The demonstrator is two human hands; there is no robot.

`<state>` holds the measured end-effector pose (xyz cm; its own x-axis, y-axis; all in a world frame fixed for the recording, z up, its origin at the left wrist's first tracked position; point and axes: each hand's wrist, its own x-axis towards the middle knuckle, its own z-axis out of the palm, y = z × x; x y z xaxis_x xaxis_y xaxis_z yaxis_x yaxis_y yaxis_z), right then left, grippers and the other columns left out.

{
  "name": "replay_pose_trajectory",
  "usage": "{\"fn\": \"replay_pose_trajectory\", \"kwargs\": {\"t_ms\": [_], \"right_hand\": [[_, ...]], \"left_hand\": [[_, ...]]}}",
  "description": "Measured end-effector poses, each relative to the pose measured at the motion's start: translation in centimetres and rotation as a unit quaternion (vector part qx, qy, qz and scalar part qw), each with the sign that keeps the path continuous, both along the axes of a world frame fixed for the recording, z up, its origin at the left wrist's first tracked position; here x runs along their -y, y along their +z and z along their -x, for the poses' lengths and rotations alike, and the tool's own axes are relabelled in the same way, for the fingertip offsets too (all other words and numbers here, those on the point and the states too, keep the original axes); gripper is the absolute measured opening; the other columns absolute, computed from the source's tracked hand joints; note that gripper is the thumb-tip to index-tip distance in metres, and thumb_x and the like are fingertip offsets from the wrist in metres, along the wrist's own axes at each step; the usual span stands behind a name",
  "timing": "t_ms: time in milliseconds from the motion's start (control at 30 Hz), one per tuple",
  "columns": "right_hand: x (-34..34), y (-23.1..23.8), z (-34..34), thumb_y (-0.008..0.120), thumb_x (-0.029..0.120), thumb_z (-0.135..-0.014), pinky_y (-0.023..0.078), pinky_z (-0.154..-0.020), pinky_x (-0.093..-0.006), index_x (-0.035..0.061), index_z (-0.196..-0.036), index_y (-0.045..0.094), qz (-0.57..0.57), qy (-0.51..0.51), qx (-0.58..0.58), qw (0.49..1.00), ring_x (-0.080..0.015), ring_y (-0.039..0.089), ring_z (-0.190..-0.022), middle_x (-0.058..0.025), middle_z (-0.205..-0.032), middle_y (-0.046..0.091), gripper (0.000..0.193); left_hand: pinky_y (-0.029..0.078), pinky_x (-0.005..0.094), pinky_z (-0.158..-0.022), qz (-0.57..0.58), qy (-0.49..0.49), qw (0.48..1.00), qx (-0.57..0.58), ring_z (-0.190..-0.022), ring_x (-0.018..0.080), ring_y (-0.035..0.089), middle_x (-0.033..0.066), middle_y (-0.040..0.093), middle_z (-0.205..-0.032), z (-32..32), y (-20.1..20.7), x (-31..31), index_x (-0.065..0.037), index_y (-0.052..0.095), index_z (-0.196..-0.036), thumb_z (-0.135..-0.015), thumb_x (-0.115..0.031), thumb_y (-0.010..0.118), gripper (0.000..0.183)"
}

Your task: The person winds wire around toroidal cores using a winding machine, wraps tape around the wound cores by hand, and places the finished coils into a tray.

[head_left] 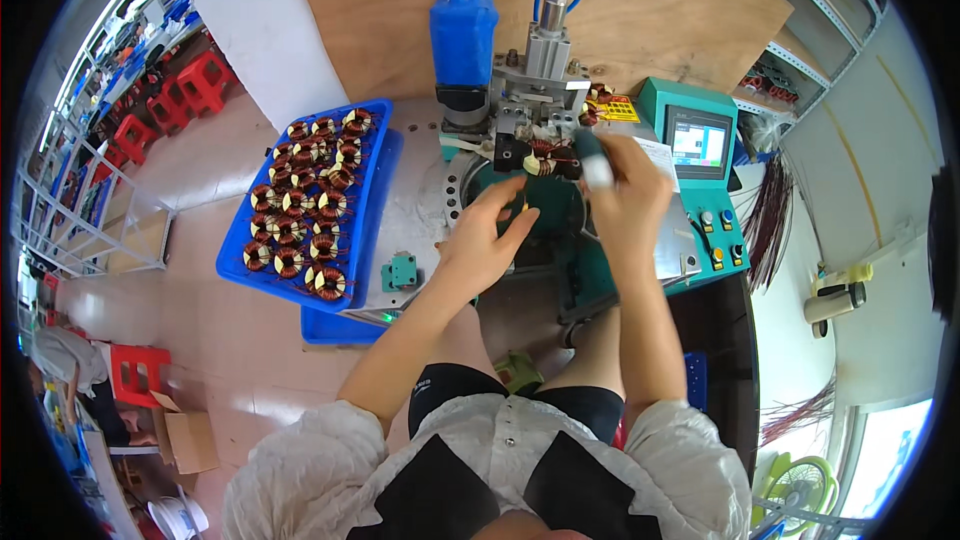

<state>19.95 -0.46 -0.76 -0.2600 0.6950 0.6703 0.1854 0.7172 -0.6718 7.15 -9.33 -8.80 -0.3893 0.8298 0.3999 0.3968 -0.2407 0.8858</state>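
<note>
My right hand point(632, 195) is closed around a dark green and white cylindrical tool point(594, 160), blurred by motion, beside the machine head. My left hand point(484, 242) is just in front of the machine, thumb and forefinger apart. A small yellow bit point(524, 207) shows between those fingers; I cannot tell whether it touches them. Beyond both hands, a toroidal coil point(541, 166) with copper winding and a cream part sits at the black holder point(511, 152) of the winding machine point(540, 90).
A blue tray point(236, 278) with rows of copper-wound toroidal coils point(290, 202) stands on the left. At right are a green control box with a screen point(697, 147) and push buttons point(717, 256). A blue-wrapped cylinder point(463, 38) rises behind. Wire bundles point(771, 225) hang far right.
</note>
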Motion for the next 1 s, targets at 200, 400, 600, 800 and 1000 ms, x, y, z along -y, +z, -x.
{"fn": "replay_pose_trajectory", "kwargs": {"t_ms": [200, 400, 600, 800, 1000], "right_hand": [[7.9, -11.4, 0.3, 0.054, -0.002, -0.081, 0.048, -0.087, -0.0386, 0.0003, -0.118, 0.052, 0.153, 0.166, 0.001, 0.974, -0.0353, 0.063, -0.098, -0.0218, -0.102, 0.063, 0.037], [6.5, -1.4, -0.5, 0.055, 0.0, -0.075, 0.048, -0.062, -0.0446, -0.0015, -0.115, 0.055, -0.027, 0.161, 0.043, 0.986, -0.0426, 0.063, -0.074, -0.0245, -0.078, 0.06, 0.039], [-7.6, 5.7, 3.0, 0.059, 0.009, -0.076, 0.047, -0.064, -0.0477, -0.0007, -0.076, 0.068, 0.004, -0.014, 0.227, 0.974, -0.0429, 0.06, -0.069, -0.0246, -0.07, 0.061, 0.014], [-2.7, 4.6, 1.2, 0.061, 0.003, -0.075, 0.051, -0.067, -0.0436, 0.0033, -0.088, 0.069, -0.109, -0.028, 0.146, 0.983, -0.0411, 0.061, -0.07, -0.0215, -0.074, 0.063, 0.016], [0.0, 0.4, -1.0, 0.058, -0.01, -0.073, 0.053, -0.067, -0.0321, 0.0029, -0.115, 0.064, -0.055, -0.032, -0.007, 0.998, -0.0259, 0.064, -0.066, -0.013, -0.082, 0.068, 0.044]], "left_hand": [[0.046, 0.0231, -0.075, 0.137, -0.1, 0.984, 0.047, -0.083, 0.0084, 0.058, 0.0043, 0.065, -0.089, 1.0, 2.4, 0.4, 0.0, 0.063, -0.107, -0.097, -0.011, 0.052, 0.019], [0.048, 0.0229, -0.078, 0.085, -0.157, 0.954, 0.242, -0.083, 0.0084, 0.059, 0.0037, 0.066, -0.09, 1.7, 5.0, 3.1, 0.001, 0.065, -0.111, -0.1, -0.024, 0.053, 0.03], [0.051, 0.0259, -0.08, 0.035, -0.152, 0.966, 0.208, -0.093, 0.0115, 0.063, 0.0082, 0.069, -0.1, 0.5, 4.6, 2.1, 0.003, 0.063, -0.115, -0.1, -0.019, 0.053, 0.029], [0.052, 0.0339, -0.085, 0.161, -0.018, 0.987, 0.003, -0.097, 0.0244, 0.067, 0.0165, 0.067, -0.114, 0.4, 2.8, 1.2, 0.005, 0.057, -0.123, -0.094, -0.02, 0.061, 0.038], [0.051, 0.0357, -0.083, 0.007, 0.012, 0.999, -0.035, -0.102, 0.0308, 0.064, 0.0196, 0.063, -0.117, -0.3, -0.7, -1.0, 0.001, 0.06, -0.121, -0.091, -0.019, 0.063, 0.036]]}}
